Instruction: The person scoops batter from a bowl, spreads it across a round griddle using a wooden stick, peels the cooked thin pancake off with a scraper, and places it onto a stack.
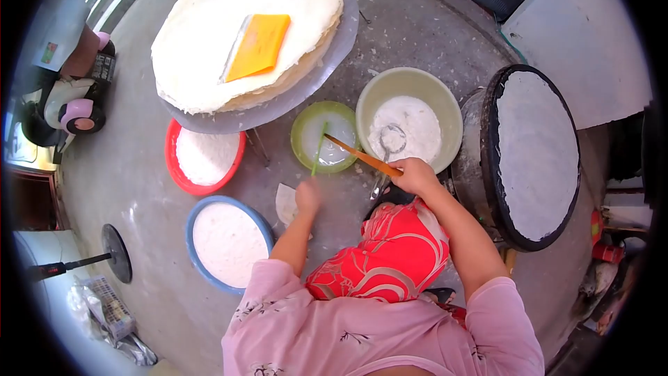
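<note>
My left hand (pixel 307 196), a little blurred, is closed around a thin green stick (pixel 319 150) whose far end is over the green bowl (pixel 300 141) of cloudy whitish liquid. In my right hand (pixel 415 177) is a flat wooden stick (pixel 369 159). Its tip reaches over the same bowl and is close to the green stick; whether they touch I cannot tell. Beside my right hand stands a cream basin (pixel 452 108) of thick white batter, with a metal ladle (pixel 384 160) resting in it. To the right, a round black-rimmed griddle (pixel 495 167) bears a thin pale sheet (pixel 538 157).
Front left, a stack of thin round pale sheets (pixel 202 35) lies on a round grey board (pixel 278 111), with an orange scraper (pixel 261 45) on top. Red (pixel 171 160) and blue (pixel 202 264) basins of white flour-like contents stand left. A scooter (pixel 73 104) is farther left.
</note>
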A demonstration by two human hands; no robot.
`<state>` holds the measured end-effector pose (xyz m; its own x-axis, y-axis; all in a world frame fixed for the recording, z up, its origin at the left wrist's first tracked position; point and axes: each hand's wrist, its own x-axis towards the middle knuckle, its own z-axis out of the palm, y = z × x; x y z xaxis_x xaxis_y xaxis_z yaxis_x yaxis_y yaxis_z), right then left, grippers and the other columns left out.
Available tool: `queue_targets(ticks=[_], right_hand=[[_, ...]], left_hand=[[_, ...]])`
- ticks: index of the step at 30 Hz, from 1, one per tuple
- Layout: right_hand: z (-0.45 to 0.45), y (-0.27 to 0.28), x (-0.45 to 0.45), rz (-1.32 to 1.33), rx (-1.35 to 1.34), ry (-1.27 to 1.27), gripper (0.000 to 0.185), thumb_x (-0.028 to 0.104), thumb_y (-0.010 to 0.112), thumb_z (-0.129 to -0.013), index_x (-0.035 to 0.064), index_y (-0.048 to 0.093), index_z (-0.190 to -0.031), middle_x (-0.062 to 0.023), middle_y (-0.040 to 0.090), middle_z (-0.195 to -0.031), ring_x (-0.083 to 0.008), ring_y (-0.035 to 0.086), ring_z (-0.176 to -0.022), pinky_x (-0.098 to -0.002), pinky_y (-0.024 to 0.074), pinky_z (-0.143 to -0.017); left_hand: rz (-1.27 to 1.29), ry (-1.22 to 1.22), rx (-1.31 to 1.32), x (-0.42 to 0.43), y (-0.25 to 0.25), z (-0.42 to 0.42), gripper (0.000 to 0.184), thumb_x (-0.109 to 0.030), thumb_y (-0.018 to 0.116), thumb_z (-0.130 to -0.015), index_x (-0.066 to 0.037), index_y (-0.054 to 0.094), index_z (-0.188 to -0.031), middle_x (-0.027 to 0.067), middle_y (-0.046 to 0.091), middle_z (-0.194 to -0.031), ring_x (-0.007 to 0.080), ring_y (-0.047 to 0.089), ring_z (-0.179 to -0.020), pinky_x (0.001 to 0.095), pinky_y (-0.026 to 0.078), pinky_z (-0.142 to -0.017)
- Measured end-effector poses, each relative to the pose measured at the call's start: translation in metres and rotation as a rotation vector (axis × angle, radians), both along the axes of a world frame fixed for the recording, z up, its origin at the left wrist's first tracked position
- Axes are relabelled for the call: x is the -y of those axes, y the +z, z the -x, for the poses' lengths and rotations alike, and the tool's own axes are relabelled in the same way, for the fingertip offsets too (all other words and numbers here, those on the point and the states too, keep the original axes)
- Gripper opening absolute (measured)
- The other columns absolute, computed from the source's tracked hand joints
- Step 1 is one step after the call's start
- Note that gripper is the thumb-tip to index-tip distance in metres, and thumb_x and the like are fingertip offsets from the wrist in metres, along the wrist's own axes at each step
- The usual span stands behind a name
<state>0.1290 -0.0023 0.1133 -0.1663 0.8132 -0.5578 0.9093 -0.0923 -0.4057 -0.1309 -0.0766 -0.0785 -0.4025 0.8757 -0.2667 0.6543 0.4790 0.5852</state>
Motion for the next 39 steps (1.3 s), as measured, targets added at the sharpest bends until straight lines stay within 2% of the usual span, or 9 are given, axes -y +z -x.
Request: queue_targets(ticks=[9, 13, 20, 23, 25, 26, 29, 35, 39], right_hand=[[0.006, -0.02, 0.006, -0.388, 0.269, 0.38, 0.039, 0.012, 0.052, -0.077, 0.0251, 0.059, -0.113, -0.0146, 0.057, -0.086, -0.0297, 0.058, -0.085, -0.0397, 0.0478, -0.07], [0.006, -0.005, 0.009, -0.318, 0.27, 0.346, 0.036, 0.012, 0.049, -0.08, 0.025, 0.058, -0.113, -0.0119, 0.053, -0.093, -0.0294, 0.055, -0.091, -0.0396, 0.0479, -0.073], [-0.029, 0.033, 0.024, -0.213, 0.154, 0.154, 0.036, 0.016, 0.054, -0.078, 0.0259, 0.059, -0.113, -0.015, 0.057, -0.082, -0.0316, 0.059, -0.079, -0.0401, 0.0475, -0.07], [-0.037, 0.013, 0.026, -0.085, 0.014, 0.151, 0.037, 0.017, 0.054, -0.077, 0.0264, 0.059, -0.113, -0.0148, 0.062, -0.087, -0.0309, 0.06, -0.083, -0.0402, 0.0472, -0.073], [-0.021, 0.021, 0.023, -0.063, 0.025, 0.078, 0.041, 0.012, 0.053, -0.076, 0.024, 0.059, -0.114, -0.0138, 0.062, -0.093, -0.0307, 0.06, -0.086, -0.0401, 0.0471, -0.074], [-0.018, 0.019, 0.021, -0.164, 0.029, 0.078, 0.033, 0.012, 0.052, -0.078, 0.0188, 0.062, -0.109, -0.0192, 0.062, -0.086, -0.0341, 0.059, -0.078, -0.0412, 0.047, -0.071], [-0.014, -0.001, 0.014, -0.231, 0.092, 0.108, 0.034, 0.014, 0.052, -0.078, 0.0219, 0.062, -0.109, -0.0176, 0.061, -0.084, -0.0331, 0.059, -0.077, -0.0418, 0.0469, -0.068], [-0.026, 0.011, 0.025, -0.514, 0.145, 0.35, 0.037, 0.01, 0.054, -0.075, 0.0224, 0.06, -0.109, -0.0108, 0.053, -0.082, -0.0289, 0.057, -0.077, -0.0394, 0.0474, -0.065], [-0.064, 0.012, 0.049, -0.434, 0.154, 0.198, 0.039, 0.01, 0.055, -0.075, 0.0231, 0.059, -0.111, -0.0106, 0.057, -0.08, -0.0287, 0.058, -0.075, -0.0396, 0.0474, -0.064]], left_hand=[[-0.087, -0.009, 0.082, 0.027, 0.027, -0.013, 0.029, -0.025, 0.049, -0.087, 0.0, 0.062, -0.083, 0.0255, 0.058, -0.073, 0.0428, 0.056, -0.07, 0.0456, 0.045, -0.063], [0.021, -0.041, 0.078, 0.014, 0.016, -0.005, 0.032, -0.03, 0.048, -0.084, -0.003, 0.064, -0.082, 0.0249, 0.059, -0.078, 0.0431, 0.058, -0.077, 0.049, 0.045, -0.067], [0.033, 0.047, -0.084, -0.001, 0.025, 0.013, 0.025, -0.027, 0.055, -0.081, -0.004, 0.064, -0.078, 0.0216, 0.059, -0.072, 0.0409, 0.057, -0.07, 0.0477, 0.045, -0.061], [-0.011, 0.041, -0.121, 0.001, 0.042, 0.012, 0.019, -0.023, 0.059, -0.078, -0.004, 0.064, -0.082, 0.0203, 0.06, -0.074, 0.0396, 0.058, -0.071, 0.0465, 0.045, -0.062], [-0.276, -0.004, -0.145, 0.009, 0.052, 0.013, 0.016, -0.017, 0.06, -0.077, -0.005, 0.064, -0.087, 0.0199, 0.061, -0.077, 0.0384, 0.058, -0.072, 0.0442, 0.046, -0.063], [-0.276, -0.005, -0.147, 0.014, 0.059, 0.013, 0.016, -0.017, 0.06, -0.077, -0.005, 0.064, -0.087, 0.0199, 0.061, -0.077, 0.0384, 0.058, -0.072, 0.0442, 0.046, -0.063], [-0.347, -0.008, -0.212, 0.03, 0.077, 0.016, 0.018, -0.016, 0.06, -0.078, -0.004, 0.064, -0.091, 0.0197, 0.06, -0.077, 0.0383, 0.057, -0.071, 0.0404, 0.046, -0.064], [-0.196, 0.083, 0.264, 0.037, 0.045, 0.015, 0.02, -0.015, 0.054, -0.081, 0.002, 0.062, -0.089, 0.0231, 0.059, -0.075, 0.0386, 0.057, -0.071, 0.0414, 0.044, -0.064], [-0.07, 0.197, 0.35, 0.016, 0.014, 0.013, 0.024, -0.017, 0.051, -0.084, 0.005, 0.062, -0.082, 0.0252, 0.058, -0.072, 0.0377, 0.057, -0.066, 0.0401, 0.043, -0.062]])
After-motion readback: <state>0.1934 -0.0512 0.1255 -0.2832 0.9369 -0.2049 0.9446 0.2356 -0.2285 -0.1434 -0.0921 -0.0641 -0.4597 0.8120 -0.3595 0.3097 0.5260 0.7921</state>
